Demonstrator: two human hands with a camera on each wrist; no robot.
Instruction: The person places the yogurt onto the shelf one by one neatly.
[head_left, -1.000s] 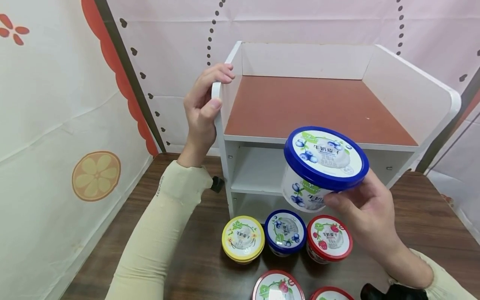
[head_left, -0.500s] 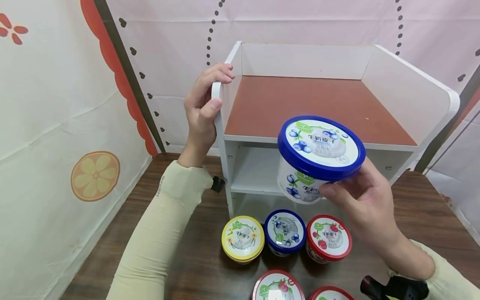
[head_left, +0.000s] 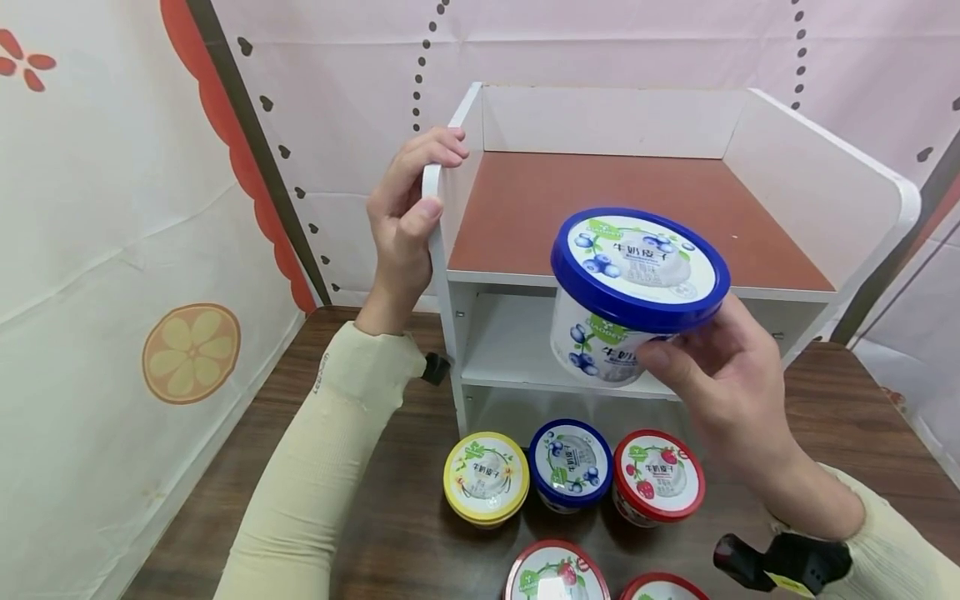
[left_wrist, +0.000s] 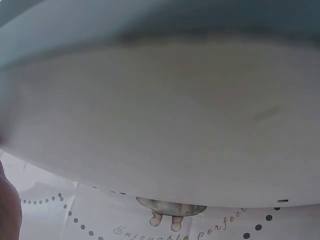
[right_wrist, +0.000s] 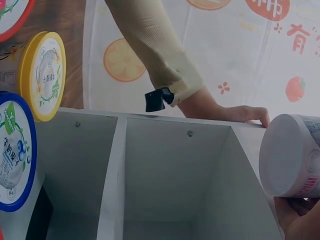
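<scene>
The blue-lidded tub [head_left: 637, 292] in my right hand [head_left: 731, 387] has risen since a second ago and drifted a little toward the left of the white shelf unit [head_left: 832, 187]; my left hand [head_left: 405, 221] has stayed on the unit's left panel [head_left: 456, 218]. The tub now hangs in the air in front of the shelf unit, lid up and slightly tilted, covering part of the front edge of its top board [head_left: 637, 183] from where I look. My right thumb presses the tub's near side under the rim, the other fingers curled behind it, mostly hidden. My left fingers hook over the panel's top, thumb against its front edge. Along the foot of the shelf unit's front, on the wood-grained table [head_left: 862, 417], stand a yellow-lidded tub [head_left: 486, 479], a second blue-lidded tub [head_left: 572, 465] and a red-lidded tub [head_left: 658, 477], left to right. Farther out from the shelf unit, two more red-lidded tubs [head_left: 557, 575] [head_left: 663, 588] are partly cut off. Pale cloth [head_left: 637, 42] hangs behind the unit.
</scene>
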